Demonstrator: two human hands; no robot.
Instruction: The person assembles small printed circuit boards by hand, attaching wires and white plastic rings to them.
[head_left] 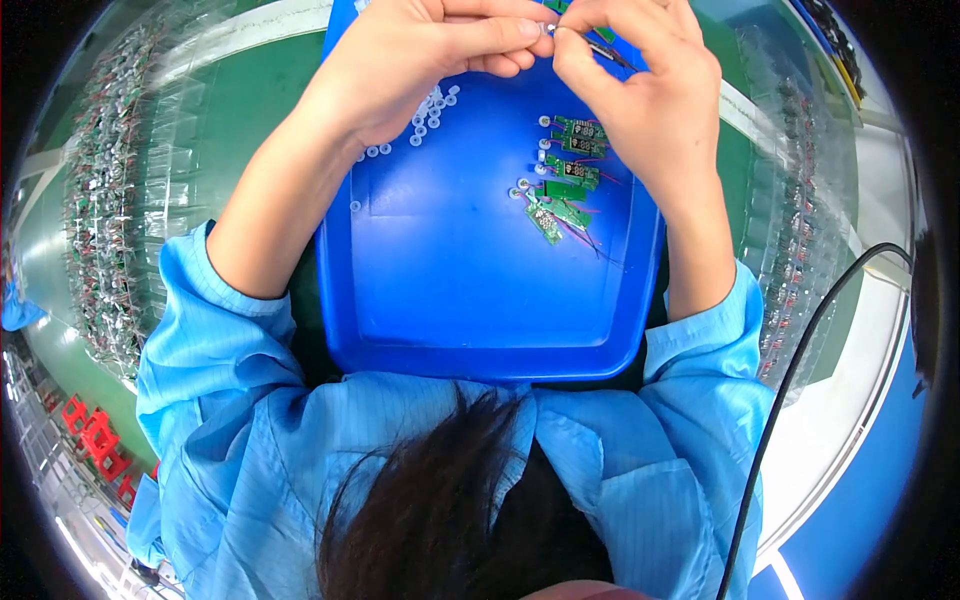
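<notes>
Above the far end of a blue plastic tray [450, 365], both my hands come together fingertip to fingertip. My left hand [425, 50] is closed in a pinch at a small whitish part [551, 30]. Against the same part, thumb and forefinger of my right hand [655, 85] are pinched too. A thin dark piece [612, 54] runs from the right fingertips under that palm; its kind is unclear. Below the right hand lie several small green circuit boards [580, 172] with thin wires and round white ends. Small white plastic rings [420, 131] are scattered near my left wrist.
Long rows of wired parts in clear plastic line the green table at left [115, 200] and right [790, 220]. A black cable [800, 350] curves down on the right. Red stools [98, 438] stand on the floor at far left.
</notes>
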